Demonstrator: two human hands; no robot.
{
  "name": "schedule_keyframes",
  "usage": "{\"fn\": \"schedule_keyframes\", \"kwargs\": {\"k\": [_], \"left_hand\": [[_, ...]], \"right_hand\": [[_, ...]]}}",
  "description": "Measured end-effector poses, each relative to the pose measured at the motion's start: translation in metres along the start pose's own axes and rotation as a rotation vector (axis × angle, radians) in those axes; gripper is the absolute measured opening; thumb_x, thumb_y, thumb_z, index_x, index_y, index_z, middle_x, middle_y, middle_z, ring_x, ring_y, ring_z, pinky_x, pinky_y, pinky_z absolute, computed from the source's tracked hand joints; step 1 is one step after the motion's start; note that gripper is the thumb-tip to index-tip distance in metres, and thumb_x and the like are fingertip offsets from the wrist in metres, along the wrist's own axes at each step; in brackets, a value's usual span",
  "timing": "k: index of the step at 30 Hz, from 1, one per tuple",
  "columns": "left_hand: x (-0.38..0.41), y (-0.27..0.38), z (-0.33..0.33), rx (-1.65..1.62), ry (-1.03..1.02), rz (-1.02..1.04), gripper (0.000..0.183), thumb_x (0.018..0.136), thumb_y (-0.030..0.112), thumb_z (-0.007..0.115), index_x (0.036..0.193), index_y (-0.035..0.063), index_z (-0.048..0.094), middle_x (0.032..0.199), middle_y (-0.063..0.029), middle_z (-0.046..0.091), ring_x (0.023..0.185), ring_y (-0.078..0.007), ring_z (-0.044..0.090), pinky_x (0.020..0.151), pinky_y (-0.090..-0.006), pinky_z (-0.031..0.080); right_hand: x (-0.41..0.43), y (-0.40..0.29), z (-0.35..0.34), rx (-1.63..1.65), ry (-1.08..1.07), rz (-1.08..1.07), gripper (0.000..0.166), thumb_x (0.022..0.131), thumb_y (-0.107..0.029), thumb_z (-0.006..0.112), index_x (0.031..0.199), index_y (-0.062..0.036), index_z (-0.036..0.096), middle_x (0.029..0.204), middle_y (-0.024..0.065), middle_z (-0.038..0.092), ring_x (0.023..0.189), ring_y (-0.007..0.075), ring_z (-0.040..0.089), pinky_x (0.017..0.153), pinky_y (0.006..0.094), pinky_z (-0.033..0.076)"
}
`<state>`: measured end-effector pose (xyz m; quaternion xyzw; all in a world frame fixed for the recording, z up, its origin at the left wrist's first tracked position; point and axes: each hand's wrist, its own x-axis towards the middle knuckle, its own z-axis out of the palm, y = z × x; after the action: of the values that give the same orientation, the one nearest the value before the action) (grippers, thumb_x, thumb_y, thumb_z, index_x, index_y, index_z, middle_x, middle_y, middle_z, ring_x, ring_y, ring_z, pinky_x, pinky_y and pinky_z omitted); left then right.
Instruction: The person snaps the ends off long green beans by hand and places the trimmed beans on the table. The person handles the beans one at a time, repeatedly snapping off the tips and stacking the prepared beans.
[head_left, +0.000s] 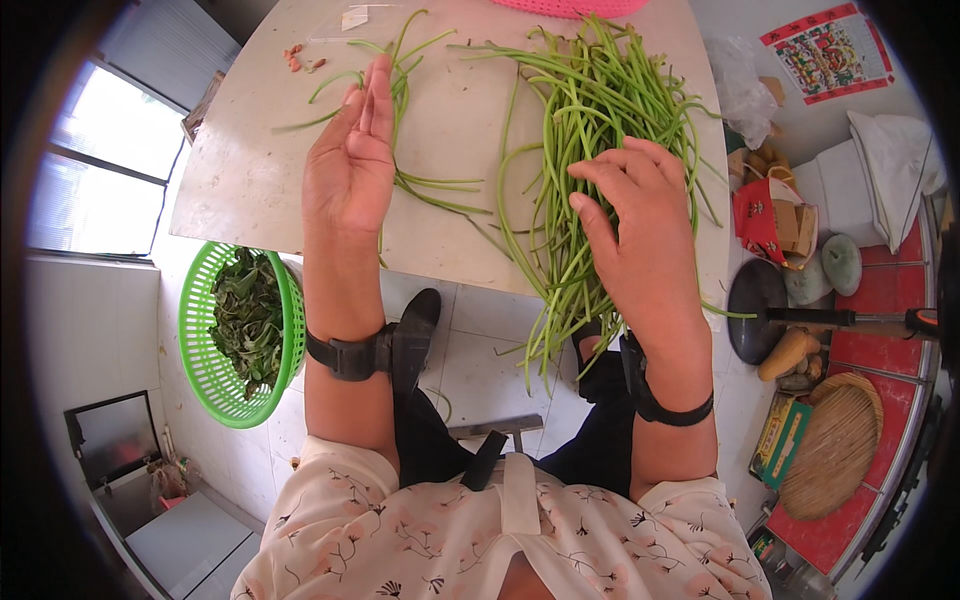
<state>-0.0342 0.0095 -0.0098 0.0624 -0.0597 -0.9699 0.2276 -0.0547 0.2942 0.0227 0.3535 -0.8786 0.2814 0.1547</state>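
A large heap of long green leaf stems (555, 247) lies across the right side of the table, with ends hanging past its front edge. Above this heap is my right hand (641, 217), its thumb and fingers apart, with nothing visible in its grasp. My left hand (352, 165) is raised at the left with its palm turned inward and fingers extended. A smaller, loose bunch of green stems (442, 182) lies beside and behind it on the table. No stem is plainly gripped in the left hand, which hides part of the small bunch.
The pale table (247, 172) carries small reddish-brown pieces (294, 58) and a pink basket (570, 6) at the far edge. A green plastic basket (292, 337) of dark leaves stands lower left. Boxes, gourds and a woven tray (832, 450) line the right side.
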Motion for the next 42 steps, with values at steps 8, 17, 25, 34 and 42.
{"fn": "schedule_keyframes", "kwargs": {"k": [8,17,25,34,42], "left_hand": [[-0.004,0.006,-0.013,-0.131,-0.141,-0.237,0.052,0.112,0.02,0.037,0.146,-0.0193,0.028,0.15,-0.0345,0.042,0.136,-0.0393,0.053,0.112,-0.0426,0.054],[-0.007,0.004,-0.004,-0.035,-0.102,-0.198,0.043,0.11,0.006,0.036,0.143,-0.0205,0.033,0.146,-0.0325,0.048,0.134,-0.0394,0.054,0.111,-0.0421,0.055],[0.002,0.02,-0.026,0.022,-0.053,-0.246,0.031,0.111,0.015,0.043,0.125,-0.0113,0.052,0.114,-0.017,0.063,0.112,-0.0342,0.067,0.084,-0.0339,0.063],[-0.034,-0.029,0.021,0.655,-0.355,-0.546,0.041,0.111,0.03,0.048,0.131,-0.0039,0.058,0.115,-0.0137,0.07,0.106,-0.0244,0.067,0.078,-0.0312,0.058],[-0.065,-0.059,0.049,0.873,-0.415,-0.412,0.045,0.11,0.025,0.051,0.142,-0.0056,0.052,0.1,-0.0065,0.069,0.094,-0.0156,0.062,0.081,-0.028,0.051]], "right_hand": [[0.001,0.003,0.004,0.039,0.137,0.033,0.018,0.085,-0.004,0.074,0.103,-0.0015,0.073,0.104,0.0115,0.069,0.113,0.0339,0.058,0.098,0.0445,0.048],[0.004,-0.009,0.001,0.432,0.371,0.217,0.012,0.089,0.003,0.071,0.099,-0.0032,0.069,0.094,0.0065,0.068,0.081,0.0181,0.063,0.065,0.0281,0.052],[0.002,-0.021,-0.016,0.909,0.386,0.37,0.013,0.097,0.0,0.067,0.111,0.0004,0.065,0.092,0.0025,0.064,0.069,0.0064,0.058,0.061,0.0217,0.049],[-0.001,-0.027,-0.017,0.744,0.305,-0.034,0.017,0.096,0.007,0.064,0.112,0.0028,0.064,0.103,0.0078,0.064,0.074,0.007,0.058,0.062,0.0203,0.046],[-0.002,-0.033,-0.006,0.668,-0.037,-0.23,0.021,0.082,0.013,0.07,0.097,-0.0019,0.07,0.086,0.0072,0.064,0.07,0.0169,0.058,0.058,0.0273,0.047]]}}
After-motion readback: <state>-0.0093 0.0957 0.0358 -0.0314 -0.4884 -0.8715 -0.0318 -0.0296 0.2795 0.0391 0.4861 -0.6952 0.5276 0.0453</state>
